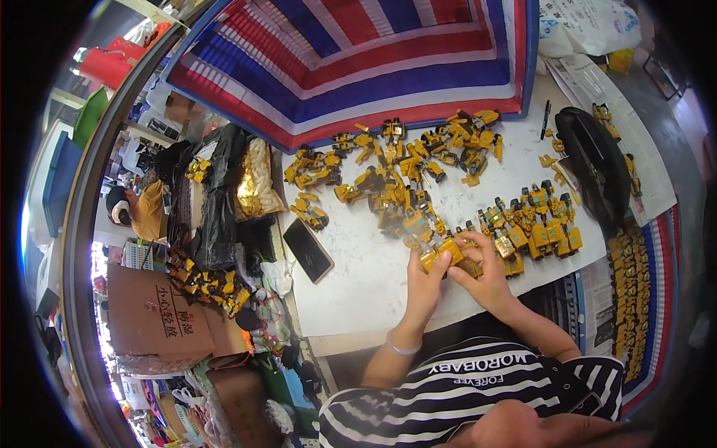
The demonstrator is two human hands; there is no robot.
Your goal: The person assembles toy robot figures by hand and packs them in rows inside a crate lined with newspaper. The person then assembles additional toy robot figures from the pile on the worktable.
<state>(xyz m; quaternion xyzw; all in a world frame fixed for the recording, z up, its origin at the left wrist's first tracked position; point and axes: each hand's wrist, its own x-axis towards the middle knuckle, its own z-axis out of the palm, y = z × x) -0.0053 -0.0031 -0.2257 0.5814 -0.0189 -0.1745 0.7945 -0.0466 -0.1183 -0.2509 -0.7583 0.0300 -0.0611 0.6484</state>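
Note:
Both of my hands meet over the near side of the white tabletop, holding a yellow toy robot between them. My left hand, with a pale bangle at the wrist, grips it from the left, thumb on top. My right hand closes on its right side, and the fingers partly hide the toy. Just right of my hands, several similar toy robots stand close together. Beyond them lies a loose heap of yellow and black toys, some tipped over.
A large bin lined with striped cloth stands at the far side. A phone lies left, a black pouch and a pen right. Lower right, a striped crate holds rows of toys. A cardboard box is at left.

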